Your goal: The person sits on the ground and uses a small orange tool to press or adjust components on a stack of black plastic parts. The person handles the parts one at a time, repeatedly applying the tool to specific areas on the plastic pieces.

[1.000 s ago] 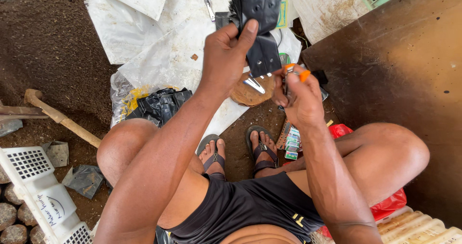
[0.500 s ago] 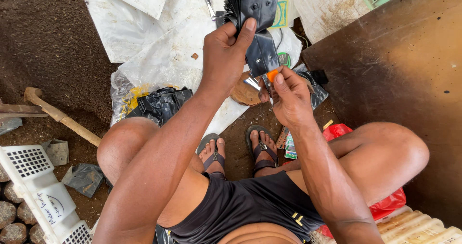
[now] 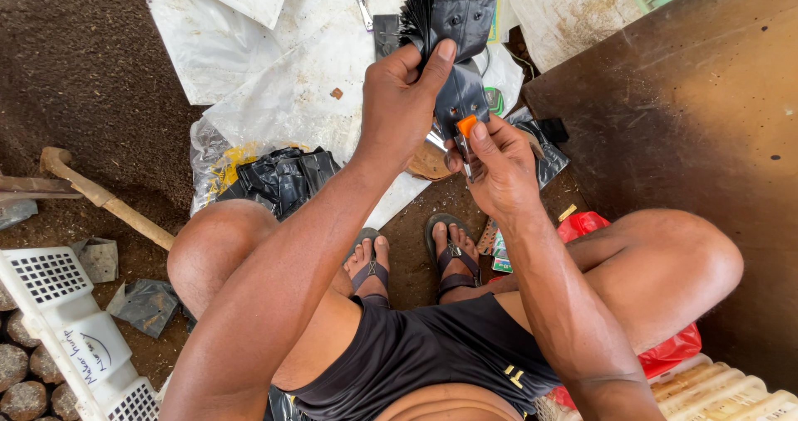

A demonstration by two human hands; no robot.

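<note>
We take the stack of flat black plastic bags [image 3: 453,22] as our landmark. Largest is the dark brown board [image 3: 690,138] to its right, then the bed of dark soil [image 3: 83,80] far to its left, and the crumpled white plastic sheets [image 3: 274,80] lying under and left of it. Below-left of the stack sits a heap of loose black bags [image 3: 283,176] on the sheet, and further left a wooden-handled tool [image 3: 100,196] lies on the soil.

The stack itself stands up in the air at the top of the view, its long axis running top to bottom and its fanned edges pointing away from us. Our left hand [image 3: 399,109] pinches its lower left edge, thumb across the front. Our right hand [image 3: 499,167] is curled just below the stack, fingers closed on a small orange-handled cutter [image 3: 465,130] whose tip meets the stack's bottom end.
</note>
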